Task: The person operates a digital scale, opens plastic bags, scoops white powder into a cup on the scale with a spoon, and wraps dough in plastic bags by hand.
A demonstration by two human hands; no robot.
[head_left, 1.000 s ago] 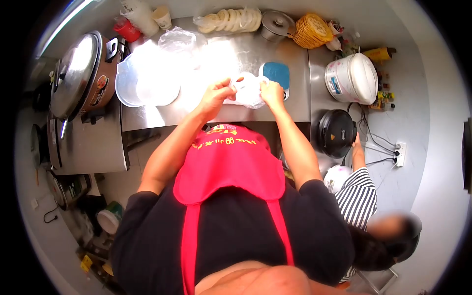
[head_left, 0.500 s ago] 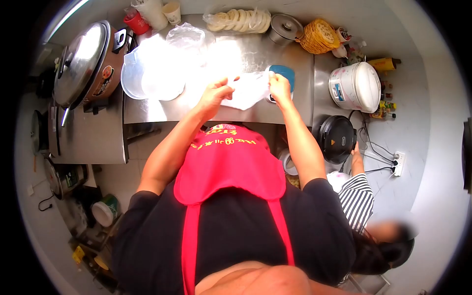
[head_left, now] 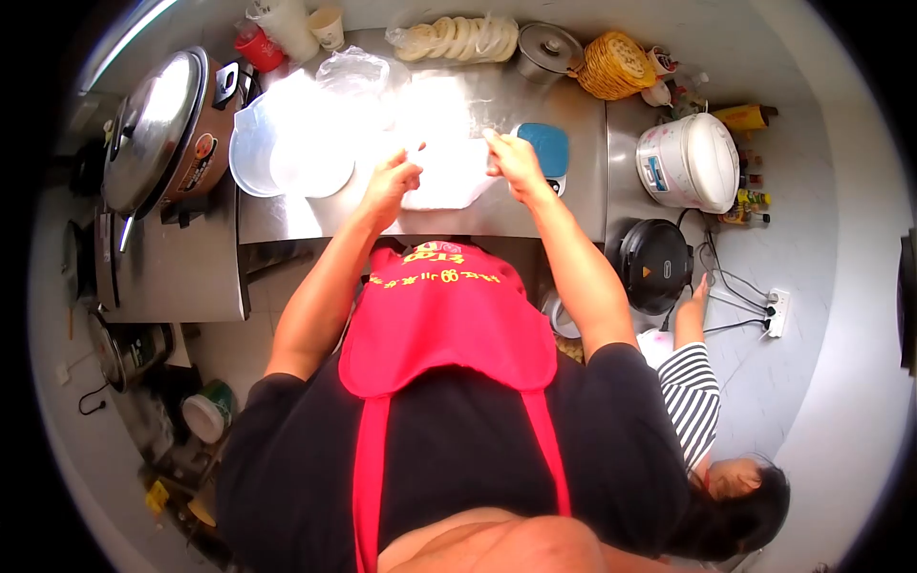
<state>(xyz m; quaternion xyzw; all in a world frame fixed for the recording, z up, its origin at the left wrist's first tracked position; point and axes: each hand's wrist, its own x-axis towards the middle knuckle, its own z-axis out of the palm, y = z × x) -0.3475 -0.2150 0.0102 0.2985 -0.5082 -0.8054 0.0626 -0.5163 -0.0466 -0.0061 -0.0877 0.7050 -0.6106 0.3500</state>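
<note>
Between my two hands a thin white plastic bag (head_left: 447, 181) is stretched over the steel counter; glare washes out much of it. My left hand (head_left: 390, 183) grips its left side, fingers curled in. Its right upper corner is pinched in my right hand (head_left: 516, 164). Just right of that hand lies a kitchen scale with a blue top (head_left: 543, 150). Left of my left hand sits a translucent plastic tub (head_left: 253, 158), partly lost in the glare, with a crumpled clear bag (head_left: 353, 72) behind it.
Flatbreads in a bag (head_left: 458, 38), a lidded steel pot (head_left: 549, 48) and a woven basket (head_left: 616, 65) line the back. A large cooker (head_left: 158, 134) stands left. At right are a white rice cooker (head_left: 690, 160), a black electric griddle (head_left: 656, 267) and a person in a striped sleeve (head_left: 690, 392).
Both hands have shifted left with the bag, which now hangs flatter and lower. More of the scale shows. The other person's hand has moved away from the black griddle.
</note>
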